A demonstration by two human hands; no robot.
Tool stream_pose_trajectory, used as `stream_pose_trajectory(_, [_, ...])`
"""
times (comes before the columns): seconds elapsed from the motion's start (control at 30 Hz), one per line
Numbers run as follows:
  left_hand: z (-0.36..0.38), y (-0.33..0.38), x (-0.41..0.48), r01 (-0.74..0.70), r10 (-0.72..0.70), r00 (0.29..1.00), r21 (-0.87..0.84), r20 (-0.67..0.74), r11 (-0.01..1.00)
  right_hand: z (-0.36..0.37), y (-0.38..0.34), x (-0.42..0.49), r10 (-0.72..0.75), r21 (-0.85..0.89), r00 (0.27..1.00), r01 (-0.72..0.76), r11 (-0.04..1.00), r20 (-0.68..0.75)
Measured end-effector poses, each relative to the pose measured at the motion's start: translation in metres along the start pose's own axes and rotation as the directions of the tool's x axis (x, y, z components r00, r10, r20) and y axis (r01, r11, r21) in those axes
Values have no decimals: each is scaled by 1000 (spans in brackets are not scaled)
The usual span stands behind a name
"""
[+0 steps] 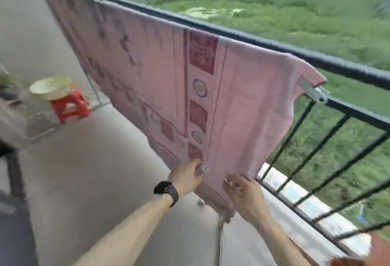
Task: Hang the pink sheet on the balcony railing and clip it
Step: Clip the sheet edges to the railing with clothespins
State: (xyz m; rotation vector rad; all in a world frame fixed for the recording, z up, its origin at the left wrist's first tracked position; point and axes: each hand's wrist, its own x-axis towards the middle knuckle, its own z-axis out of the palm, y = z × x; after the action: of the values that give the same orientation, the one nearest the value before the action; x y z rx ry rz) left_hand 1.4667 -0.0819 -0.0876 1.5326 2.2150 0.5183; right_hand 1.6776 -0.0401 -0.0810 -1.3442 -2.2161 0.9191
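The pink sheet [249, 101], with a dark red patterned band, hangs draped over the dark balcony railing [348, 69]. A metal clip [316, 92] sits at the sheet's upper right corner by the rail. My left hand [187, 176], with a black watch on the wrist, holds a small silvery clip [201, 169] at the sheet's lower edge. My right hand [242, 191] pinches the lower hem just to the right of it. The frame is blurred.
A red plastic stool [70, 107] carrying a pale basin [50, 87] stands by the wall at the left. The concrete balcony floor [95, 181] lies below. Beyond the railing bars [316, 149] is a grassy field far below.
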Motion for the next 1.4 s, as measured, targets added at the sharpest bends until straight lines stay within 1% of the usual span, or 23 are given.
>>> stream_pose_trajectory(0.1, [-57,-48,-7,94,-96,981,-18,-168,995,16,-63,49,-197,-3,979,198,980,51])
stream_pose_trajectory(0.2, [-101,-89,-16,168,-196,942,-122,-273,978,36,-113,90,-359,14,926,360,933,116])
stream_pose_trajectory(0.33, [-161,-123,-22,260,-305,859,-163,-412,952,63,-179,129,-494,81,860,488,869,127])
stream_pose_trajectory(0.47, [-220,-172,-12,289,-354,792,-206,-496,935,101,-242,176,-587,123,798,574,810,135])
stream_pose_trajectory(0.57, [-265,-226,5,296,-392,742,-259,-544,919,138,-292,218,-632,145,762,616,774,142])
stream_pose_trajectory(0.67, [-316,-287,28,294,-389,709,-256,-588,921,181,-350,265,-668,118,724,658,744,173])
stream_pose_trajectory(0.9, [-446,-422,93,304,-349,681,-185,-644,934,276,-491,375,-689,146,709,673,725,153])
stream_pose_trajectory(0.97, [-480,-451,116,309,-338,678,-164,-653,937,294,-523,405,-694,133,707,681,720,138])
stream_pose_trajectory(1.07, [-520,-491,155,292,-314,698,-144,-644,946,318,-565,451,-702,87,700,698,711,129])
stream_pose_trajectory(1.2, [-566,-548,217,261,-308,708,-171,-635,950,357,-617,521,-709,84,697,705,705,107])
stream_pose_trajectory(1.3, [-596,-597,265,283,-321,712,-164,-625,945,393,-651,582,-718,86,690,713,696,87])
stream_pose_trajectory(1.4, [-630,-648,313,322,-327,700,-129,-635,938,431,-683,647,-722,118,688,713,691,70])
